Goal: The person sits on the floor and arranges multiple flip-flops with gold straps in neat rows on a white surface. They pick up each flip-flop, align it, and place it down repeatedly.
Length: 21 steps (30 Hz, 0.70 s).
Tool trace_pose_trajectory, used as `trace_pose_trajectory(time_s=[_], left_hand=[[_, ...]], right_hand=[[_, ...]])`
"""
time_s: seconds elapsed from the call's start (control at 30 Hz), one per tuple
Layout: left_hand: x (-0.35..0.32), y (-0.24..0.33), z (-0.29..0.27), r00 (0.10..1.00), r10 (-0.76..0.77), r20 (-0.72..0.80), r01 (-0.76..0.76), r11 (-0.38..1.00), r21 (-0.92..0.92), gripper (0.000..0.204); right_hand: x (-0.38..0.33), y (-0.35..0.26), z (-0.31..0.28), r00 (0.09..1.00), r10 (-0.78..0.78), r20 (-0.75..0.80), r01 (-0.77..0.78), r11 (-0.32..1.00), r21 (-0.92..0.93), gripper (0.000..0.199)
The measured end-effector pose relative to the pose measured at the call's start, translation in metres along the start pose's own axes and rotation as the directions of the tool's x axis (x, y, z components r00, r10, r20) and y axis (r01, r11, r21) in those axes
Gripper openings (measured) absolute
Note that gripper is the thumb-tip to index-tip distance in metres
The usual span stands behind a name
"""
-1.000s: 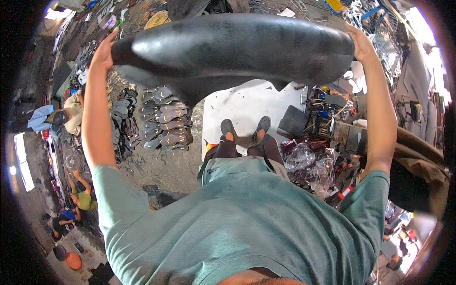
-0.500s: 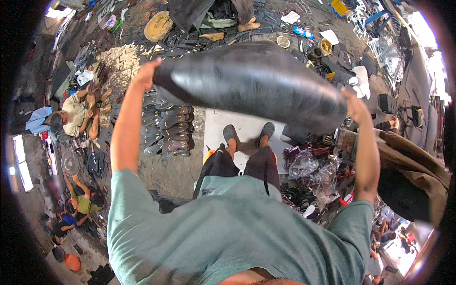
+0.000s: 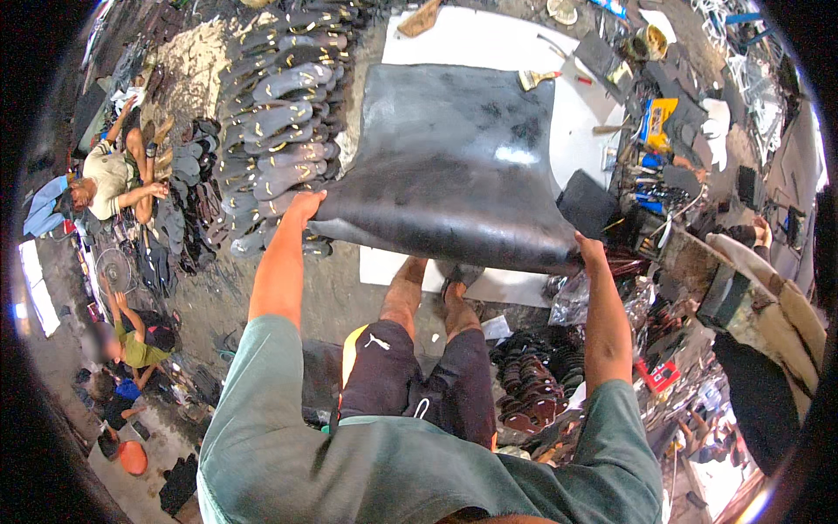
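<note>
A large, glossy black sheet point(image 3: 454, 148), perhaps rubber or leather, is stretched between my two hands. Its far part lies on a white board point(image 3: 467, 37), while the near edge is lifted and curls downward. My left hand point(image 3: 306, 205) pinches the near left corner, beside the rows of dark sandals point(image 3: 284, 113). The near right corner is gripped by my right hand point(image 3: 591, 249), close to a small black square pad point(image 3: 587, 204). At the sheet's far right corner rests a paintbrush point(image 3: 534, 79).
A tan wooden shoe last point(image 3: 421, 17) lies on the board's far edge. Right of the board are a pot point(image 3: 650, 44) and scattered tools. Clear plastic wrap point(image 3: 572, 299) and dark reddish soles point(image 3: 528, 389) lie near my right arm. A person point(image 3: 109, 179) sits at far left.
The sheet, earlier raised and blurred by motion, has come down with its far part spread on the white board. Both hands have lowered and moved nearer to me, still gripping it.
</note>
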<state>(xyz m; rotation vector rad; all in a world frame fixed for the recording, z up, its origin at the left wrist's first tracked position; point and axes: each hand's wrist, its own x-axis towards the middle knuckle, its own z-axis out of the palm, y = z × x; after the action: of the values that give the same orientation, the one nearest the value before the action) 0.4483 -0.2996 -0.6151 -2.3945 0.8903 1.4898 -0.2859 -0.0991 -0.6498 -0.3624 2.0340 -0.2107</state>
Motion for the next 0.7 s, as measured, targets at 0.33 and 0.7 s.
trace_pose_trajectory(time_s=[0.33, 0.7], left_hand=[[-0.032, -0.088, 0.094, 0.995, 0.075, -0.071, -0.065, 0.988, 0.140, 0.075], [-0.060, -0.208, 0.120, 0.979, -0.127, 0.162, 0.097, 0.978, 0.184, 0.089]], right_hand=[[-0.005, 0.147, 0.038, 0.997, 0.072, -0.026, -0.072, 0.997, -0.005, 0.057], [-0.068, 0.208, 0.135, 0.997, -0.017, -0.070, 0.009, 0.993, -0.117, 0.073]])
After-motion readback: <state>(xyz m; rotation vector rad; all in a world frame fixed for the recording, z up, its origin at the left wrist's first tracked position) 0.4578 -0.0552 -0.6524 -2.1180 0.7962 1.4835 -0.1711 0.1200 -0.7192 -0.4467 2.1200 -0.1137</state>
